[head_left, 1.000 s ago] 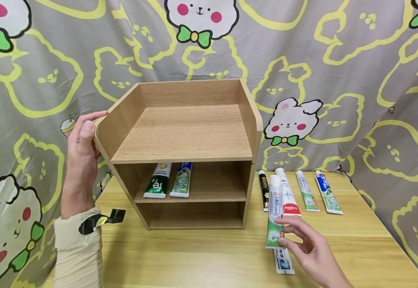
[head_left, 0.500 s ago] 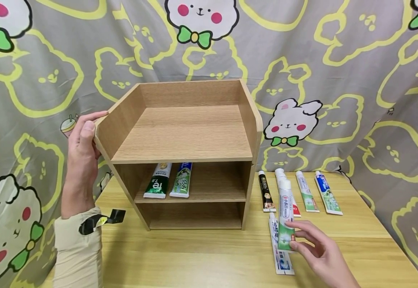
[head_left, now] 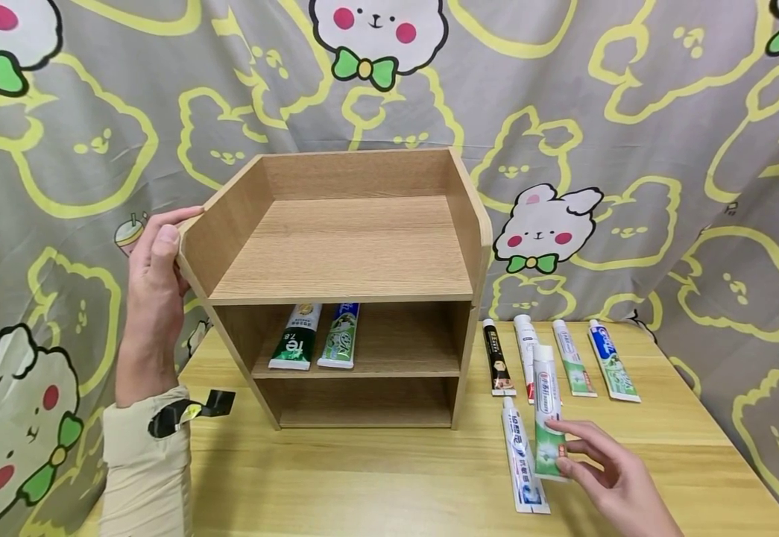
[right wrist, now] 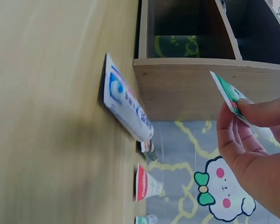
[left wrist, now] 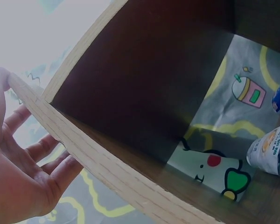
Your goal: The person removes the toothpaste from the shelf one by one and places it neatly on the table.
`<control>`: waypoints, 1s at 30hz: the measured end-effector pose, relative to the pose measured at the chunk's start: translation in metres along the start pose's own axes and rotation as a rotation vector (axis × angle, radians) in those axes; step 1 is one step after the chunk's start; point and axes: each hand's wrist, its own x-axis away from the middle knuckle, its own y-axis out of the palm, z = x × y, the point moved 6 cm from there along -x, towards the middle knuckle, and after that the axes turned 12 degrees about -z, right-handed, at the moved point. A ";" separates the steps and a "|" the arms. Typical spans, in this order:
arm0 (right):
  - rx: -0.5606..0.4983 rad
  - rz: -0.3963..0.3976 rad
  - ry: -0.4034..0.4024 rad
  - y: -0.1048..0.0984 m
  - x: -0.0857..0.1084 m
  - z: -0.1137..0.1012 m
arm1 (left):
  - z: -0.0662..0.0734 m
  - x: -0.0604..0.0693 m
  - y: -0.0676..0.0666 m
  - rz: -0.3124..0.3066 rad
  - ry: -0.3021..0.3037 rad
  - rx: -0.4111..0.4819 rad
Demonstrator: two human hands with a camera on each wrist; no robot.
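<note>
Between thumb and fingers of my right hand (head_left: 610, 473) is the lower end of a white-and-green toothpaste tube (head_left: 548, 414), cap pointing away. It hangs above the table, as the right wrist view shows. Under and left of it lies a white-and-blue toothpaste tube (head_left: 522, 459) on the wood. My left hand (head_left: 156, 291) grips the upper left side panel of a small wooden shelf (head_left: 342, 246), thumb at the edge and fingers along the outside (left wrist: 42, 147). On its middle level lie a dark green toothpaste tube (head_left: 295, 339) and a blue-and-green toothpaste tube (head_left: 340, 335).
Right of the shelf, a row of toothpaste tubes lies on the wooden table (head_left: 362, 477): black (head_left: 499, 358), red-and-white (head_left: 525, 339) partly covered by the held tube, white-and-green (head_left: 573, 358) and blue-and-green (head_left: 613, 362). A patterned curtain (head_left: 543, 89) hangs behind.
My right hand has moved the held toothpaste tube to the right and slightly toward me, uncovering the black tube and most of the white-and-blue one. The left hand stays on the shelf.
</note>
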 end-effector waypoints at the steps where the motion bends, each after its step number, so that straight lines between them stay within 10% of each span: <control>1: -0.003 0.000 0.007 -0.001 0.001 0.001 | 0.000 0.000 0.000 0.002 0.001 0.002; 30: 0.071 -0.189 0.139 -0.014 0.013 0.051 | 0.000 0.000 0.000 0.026 -0.003 0.008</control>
